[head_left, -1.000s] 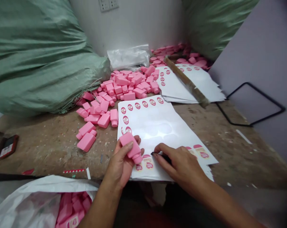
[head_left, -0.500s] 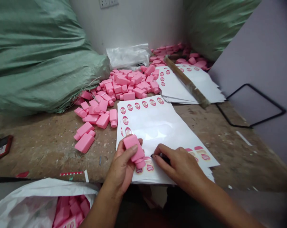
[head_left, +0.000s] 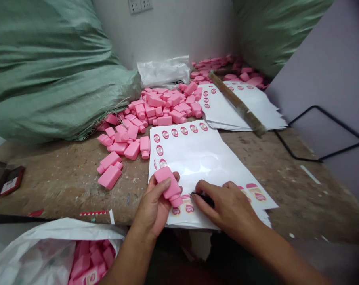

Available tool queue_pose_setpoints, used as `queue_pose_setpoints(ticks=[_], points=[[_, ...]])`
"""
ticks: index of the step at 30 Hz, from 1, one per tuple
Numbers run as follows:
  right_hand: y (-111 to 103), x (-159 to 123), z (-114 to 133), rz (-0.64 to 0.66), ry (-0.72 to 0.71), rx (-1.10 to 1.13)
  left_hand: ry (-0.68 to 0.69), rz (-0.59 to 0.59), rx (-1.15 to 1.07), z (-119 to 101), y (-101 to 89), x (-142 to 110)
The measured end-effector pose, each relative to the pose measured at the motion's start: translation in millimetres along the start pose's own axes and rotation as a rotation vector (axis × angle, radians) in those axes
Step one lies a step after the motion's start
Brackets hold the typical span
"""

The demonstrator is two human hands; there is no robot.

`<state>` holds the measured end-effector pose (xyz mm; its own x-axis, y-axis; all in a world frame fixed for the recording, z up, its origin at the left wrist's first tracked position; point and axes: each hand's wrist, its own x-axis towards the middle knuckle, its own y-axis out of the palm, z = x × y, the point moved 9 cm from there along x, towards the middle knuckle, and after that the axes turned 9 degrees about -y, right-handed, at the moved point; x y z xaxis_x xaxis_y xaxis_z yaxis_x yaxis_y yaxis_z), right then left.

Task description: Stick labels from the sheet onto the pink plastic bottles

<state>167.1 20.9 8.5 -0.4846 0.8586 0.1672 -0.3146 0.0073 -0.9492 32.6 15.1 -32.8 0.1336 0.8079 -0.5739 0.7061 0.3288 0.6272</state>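
Note:
My left hand [head_left: 155, 198] is closed around a small pink plastic bottle [head_left: 169, 184], its neck tilted down to the right over a white sticker sheet [head_left: 197, 154]. The thumb presses on the bottle's flat side, where no label shows. My right hand [head_left: 227, 202] rests on the same sheet, fingers closed on a slim black pointed tool [head_left: 207, 198] mostly hidden in the grip. The tool's tip touches or hovers just beside a pink-and-cream label [head_left: 188, 204] near the sheet's lower edge. Oval stickers [head_left: 184, 130] line the top and left of the sheet.
Pink bottles [head_left: 155, 103] are heaped behind the sheet. A wooden stick [head_left: 239, 105] lies across more sticker sheets [head_left: 221, 111]. A green sack [head_left: 54, 79] bulges at left; a white bag [head_left: 33, 245] holding bottles hangs below the table edge. A black metal frame [head_left: 342, 152] leans at right.
The view has shifted slightly. The bottle in my left hand has turned a little and moved slightly closer to the tool's tip. My right hand stays at the same label.

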Motion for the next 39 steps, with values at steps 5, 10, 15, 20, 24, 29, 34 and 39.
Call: queue_pose_setpoints(ticks=[5,10,15,20,24,29,34,39], points=[[2.1,1.6,-10.9,0.01,0.111,0.124,0.016,0.006,0.018,-0.3,-0.8,0.1],[7.1,-3.9,-32.8,0.033,0.311,0.717,0.027,-0.012,0.1,-2.4,-1.5,-1.0],[-11.3,-5.1,-35.0,-0.073,0.321,0.89,0.054,0.005,0.157,-1.7,6.3,-8.0],[-24.2,-2.8,-23.6,-0.104,0.262,0.869,-0.019,0.052,0.134,10.5,22.8,-19.0],[-25.0,-1.8,-19.2,-0.104,0.236,0.852,-0.07,0.045,0.093,17.0,28.6,-22.0],[-16.4,-1.9,-22.0,-0.077,0.267,0.843,-0.057,0.051,0.094,19.2,28.9,-22.6],[-11.2,-0.3,-22.7,-0.049,0.262,0.822,-0.06,0.087,0.112,21.7,29.2,-24.3],[-13.4,1.9,-21.1,-0.037,0.264,0.749,-0.077,0.128,0.157,22.7,31.1,-27.4]])
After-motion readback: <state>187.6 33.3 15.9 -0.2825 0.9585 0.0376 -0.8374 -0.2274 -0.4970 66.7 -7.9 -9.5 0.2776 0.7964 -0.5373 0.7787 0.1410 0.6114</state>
